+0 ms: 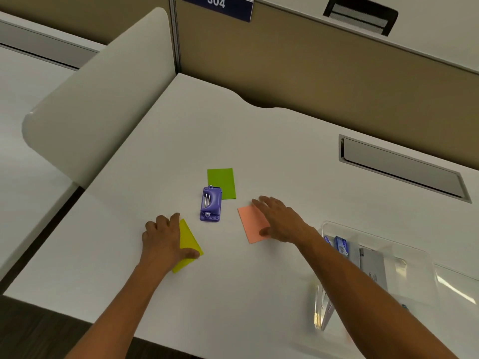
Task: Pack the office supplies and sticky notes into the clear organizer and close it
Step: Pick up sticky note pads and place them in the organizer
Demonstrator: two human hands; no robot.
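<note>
My left hand [163, 238] grips a yellow sticky-note pad [188, 243], thumb on its near corner and fingers curled over its left side; the pad tilts off the desk. My right hand [281, 220] lies flat with spread fingers on the right part of an orange sticky-note pad [250, 220]. A green sticky-note pad [222, 181] lies flat farther back. A purple hole punch [210, 204] sits between the pads, overlapping the green one's near-left corner. The clear organizer [404, 251] stands open at the right, holding blue boxes [340, 244] and a grey box [375, 265]. My right forearm crosses its left edge.
The white desk [181, 141] has a recessed cable tray [400, 167] at the back right. A rounded white divider panel [103, 99] rises on the left. A tan partition wall [311, 73] with a blue "304" sign [217, 3] stands behind.
</note>
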